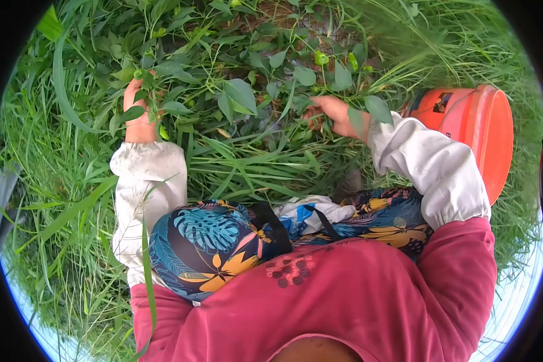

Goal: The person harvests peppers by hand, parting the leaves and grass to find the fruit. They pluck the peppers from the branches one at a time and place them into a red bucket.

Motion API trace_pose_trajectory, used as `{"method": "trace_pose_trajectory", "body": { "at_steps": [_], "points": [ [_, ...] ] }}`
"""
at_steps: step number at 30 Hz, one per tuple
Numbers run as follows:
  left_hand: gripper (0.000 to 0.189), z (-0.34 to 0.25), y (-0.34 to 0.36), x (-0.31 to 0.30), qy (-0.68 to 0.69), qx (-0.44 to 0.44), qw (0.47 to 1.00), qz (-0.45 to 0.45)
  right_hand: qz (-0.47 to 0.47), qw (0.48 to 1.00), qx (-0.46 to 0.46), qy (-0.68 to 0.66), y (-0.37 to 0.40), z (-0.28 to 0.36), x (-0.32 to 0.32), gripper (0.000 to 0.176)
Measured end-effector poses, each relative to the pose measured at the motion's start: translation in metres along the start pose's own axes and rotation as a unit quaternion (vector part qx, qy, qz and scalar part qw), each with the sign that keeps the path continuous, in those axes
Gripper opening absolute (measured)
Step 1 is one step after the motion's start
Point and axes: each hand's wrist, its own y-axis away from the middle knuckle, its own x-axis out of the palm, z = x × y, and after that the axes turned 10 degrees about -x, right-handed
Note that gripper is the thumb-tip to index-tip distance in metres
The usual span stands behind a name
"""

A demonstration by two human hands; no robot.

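Note:
Leafy green plants [241,96] with small green fruits that look like peppers fill the space in front of me. My left hand [140,114] reaches up among the leaves at the left. Leaves cover most of its fingers, and a small green fruit [139,73] shows by its upper end. Across from it, my right hand [339,114] is in the foliage with its fingers curled inward. Whatever they hold is hidden by leaves and stems. Above this hand hangs a light green fruit [321,58], with another green fruit [353,61] beside it.
An orange bucket [495,142] lies tilted in the grass to my right, beside my forearm. Tall grass [54,181] surrounds the plants. A white and blue cloth or bag [311,216] rests at my lap, between legs in patterned trousers [208,247].

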Motion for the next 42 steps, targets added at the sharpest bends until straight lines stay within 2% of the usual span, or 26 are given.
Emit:
{"method": "trace_pose_trajectory", "body": {
  "at_steps": [1,3,6,9,10,11,15,16,18,19,21,23,25,26,28,29,31,32,33,35,36,37,39,40,41,42],
  "points": [
    [0.019,0.001,-0.001,0.000,0.000,-0.001,1.000,0.001,0.036,0.998,-0.053,-0.027,0.007,0.005,-0.008,0.026],
    [0.019,0.002,-0.002,0.001,0.016,0.014,0.999,0.025,-0.006,0.999,-0.001,-0.037,0.002,0.007,-0.008,0.021],
    [0.020,0.002,-0.003,-0.001,0.008,0.018,0.999,0.027,0.023,1.000,0.013,0.002,0.003,0.004,-0.005,0.020],
    [0.021,0.002,-0.005,-0.004,-0.012,0.020,0.999,0.021,0.028,0.998,0.011,0.056,-0.004,0.006,-0.011,0.020],
    [0.021,0.003,-0.003,-0.002,-0.030,0.035,0.999,0.021,-0.003,0.997,-0.035,0.067,-0.003,0.019,-0.012,0.018],
    [0.021,0.004,-0.002,0.000,-0.030,0.034,0.999,0.023,-0.063,0.998,-0.011,0.022,-0.002,0.031,-0.011,0.013],
    [0.020,0.004,0.005,0.005,-0.017,0.022,1.000,0.015,-0.050,0.992,-0.100,-0.066,-0.005,0.066,-0.039,0.009],
    [0.020,0.003,0.003,0.001,-0.018,0.019,0.999,0.018,0.249,0.964,-0.093,-0.031,-0.034,0.062,-0.078,0.014],
    [0.020,0.002,-0.004,-0.006,-0.013,0.019,0.999,0.036,0.239,0.931,-0.251,0.115,-0.025,0.050,-0.085,0.017],
    [0.019,0.002,-0.005,-0.007,-0.007,0.021,0.998,0.051,0.243,0.918,-0.269,0.160,-0.002,0.053,-0.069,0.016],
    [0.020,0.001,-0.005,-0.007,-0.020,0.016,0.999,0.021,0.281,0.935,-0.215,0.026,0.001,0.047,-0.068,0.014],
    [0.020,0.001,-0.002,-0.004,-0.035,0.009,0.999,-0.010,0.327,0.910,-0.205,0.151,-0.022,0.030,-0.084,0.015],
    [0.020,0.005,0.000,0.001,0.013,0.033,0.999,-0.012,0.353,0.906,-0.218,0.085,-0.005,0.030,-0.079,0.014],
    [0.020,0.003,-0.005,-0.006,0.012,0.033,0.999,-0.011,0.364,0.908,-0.179,0.104,-0.022,0.023,-0.086,0.021],
    [0.022,-0.002,-0.018,-0.026,-0.025,0.013,0.999,0.016,0.290,0.937,-0.089,0.173,-0.022,0.027,-0.081,0.029],
    [0.022,-0.003,-0.021,-0.032,-0.039,0.006,0.999,0.025,0.290,0.937,-0.091,0.171,-0.020,0.028,-0.079,0.029],
    [0.022,-0.005,-0.016,-0.031,0.000,-0.013,0.999,0.048,0.398,0.895,-0.198,0.046,-0.019,0.025,-0.085,0.028],
    [0.022,-0.006,-0.012,-0.030,-0.005,-0.014,0.999,0.050,0.341,0.934,-0.107,0.019,-0.031,0.019,-0.098,0.030],
    [0.021,-0.008,-0.003,-0.026,-0.027,-0.009,0.997,0.067,0.339,0.934,-0.111,0.016,-0.040,0.012,-0.106,0.030],
    [0.021,-0.008,0.018,-0.010,-0.057,-0.005,0.995,0.087,0.405,0.884,-0.233,-0.025,-0.050,0.002,-0.115,0.031],
    [0.021,-0.006,0.031,0.003,-0.023,-0.012,0.996,0.084,0.347,0.903,-0.252,0.021,-0.027,0.006,-0.110,0.031],
    [0.021,-0.006,0.039,0.012,0.011,-0.017,0.996,0.082,0.347,0.901,-0.259,0.017,-0.041,0.003,-0.117,0.031],
    [0.023,-0.014,0.019,-0.016,-0.004,-0.016,0.995,0.101,0.440,0.850,-0.272,0.103,-0.082,-0.006,-0.134,0.031],
    [0.025,-0.013,0.027,-0.015,0.005,-0.026,0.993,0.119,0.416,0.853,-0.265,0.169,-0.080,-0.002,-0.129,0.034],
    [0.027,-0.012,0.036,-0.014,0.014,-0.034,0.990,0.137,0.416,0.851,-0.273,0.165,-0.075,0.000,-0.126,0.034],
    [0.033,-0.005,0.060,0.008,-0.026,-0.014,0.995,0.098,0.434,0.864,-0.245,0.067,-0.045,0.014,-0.108,0.034]
  ]
}}
